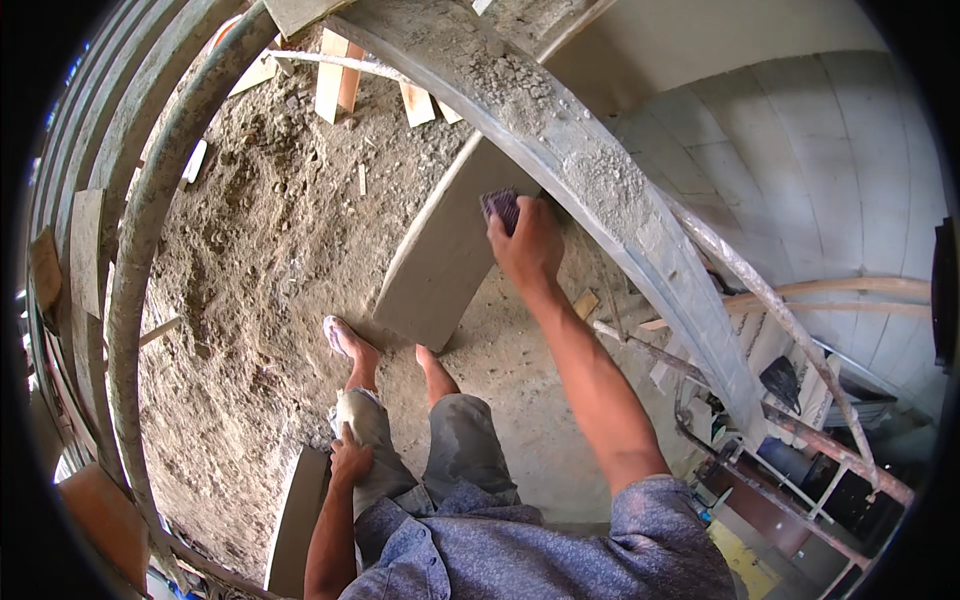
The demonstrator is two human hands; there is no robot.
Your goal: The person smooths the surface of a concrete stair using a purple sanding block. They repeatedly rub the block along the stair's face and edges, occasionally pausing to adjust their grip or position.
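My right hand (531,245) is closed around a dark purple ribbed pad (500,208), which looks like a sponge. It holds the pad against the smooth grey face of a plastered column (440,270), near the end by the metal plank. On my left thigh rests my left hand (350,461), one finger stretched out along the grey shorts and nothing seen in it. The other fingers are partly hidden.
A metal scaffold plank (590,180) strewn with dry mortar crosses above my right arm. Rough rubble ground (240,250) spreads on the left, with wood offcuts (335,75) at its far side. Curved pipes (150,240) line the left edge. Metal frames (800,430) stand at right.
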